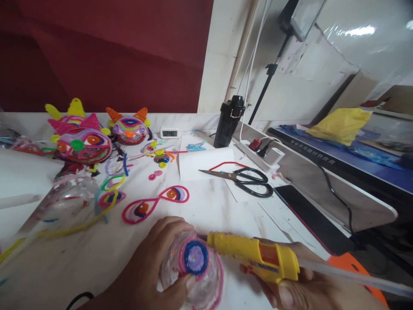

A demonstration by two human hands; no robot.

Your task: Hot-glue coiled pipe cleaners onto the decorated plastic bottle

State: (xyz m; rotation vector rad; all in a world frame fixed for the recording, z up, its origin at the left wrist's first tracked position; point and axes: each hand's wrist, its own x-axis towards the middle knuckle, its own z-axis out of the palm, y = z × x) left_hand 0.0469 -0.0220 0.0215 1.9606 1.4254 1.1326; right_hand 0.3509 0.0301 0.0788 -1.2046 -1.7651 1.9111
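My left hand is wrapped round a translucent rounded craft piece at the bottom centre. A coil of blue with a lilac middle and strips of pink pipe cleaner lie on its surface. In my right hand is a yellow hot glue gun, a long clear glue stick running out of its back. The gun's nozzle is at the upper edge of the coil, touching or very close. Beyond my left hand, a pink pipe-cleaner figure-eight with two eye shapes lies flat on the table.
Black-handled scissors lie on white paper, near a dark phone and a power strip. Behind stand a black bottle, a small digital clock and decorated masks. A yellow pipe cleaner trails at left.
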